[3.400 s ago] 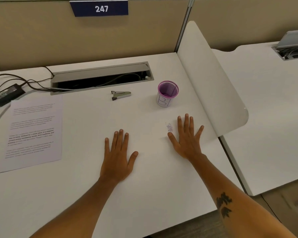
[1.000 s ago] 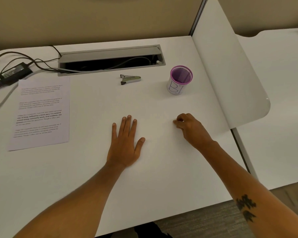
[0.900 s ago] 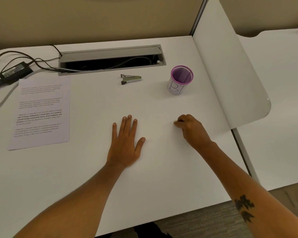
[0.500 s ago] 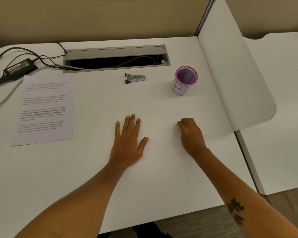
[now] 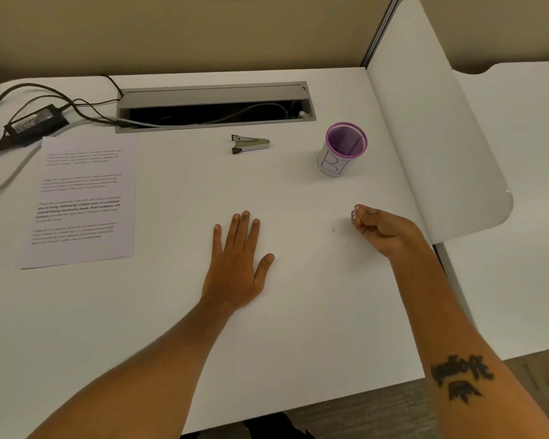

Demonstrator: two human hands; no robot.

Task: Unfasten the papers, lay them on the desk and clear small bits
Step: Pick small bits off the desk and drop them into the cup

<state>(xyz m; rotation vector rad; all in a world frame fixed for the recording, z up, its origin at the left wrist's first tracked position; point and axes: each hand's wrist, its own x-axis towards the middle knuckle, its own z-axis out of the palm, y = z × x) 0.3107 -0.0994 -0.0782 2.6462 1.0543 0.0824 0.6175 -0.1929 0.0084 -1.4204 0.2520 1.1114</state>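
Observation:
A printed sheet of paper (image 5: 80,201) lies flat at the left of the white desk (image 5: 298,312). A metal staple remover (image 5: 250,144) rests near the back, beside a purple mesh cup (image 5: 342,149) with a white label. My left hand (image 5: 238,261) lies flat on the desk, fingers spread, holding nothing. My right hand (image 5: 381,228) is lifted a little and curled, with a small white paper scrap (image 5: 355,213) pinched at its fingertips. A tiny dark speck (image 5: 333,230) sits on the desk just left of that hand.
An open cable tray (image 5: 214,106) runs along the back, with a black power adapter (image 5: 35,123) and cables at the far left. A white curved divider panel (image 5: 441,122) stands along the right edge, with a neighbouring desk (image 5: 520,217) beyond it.
My right hand closed over the small paper scrap on the desk, then lifted and turned with the scrap pinched in its fingertips. My left hand stayed flat.

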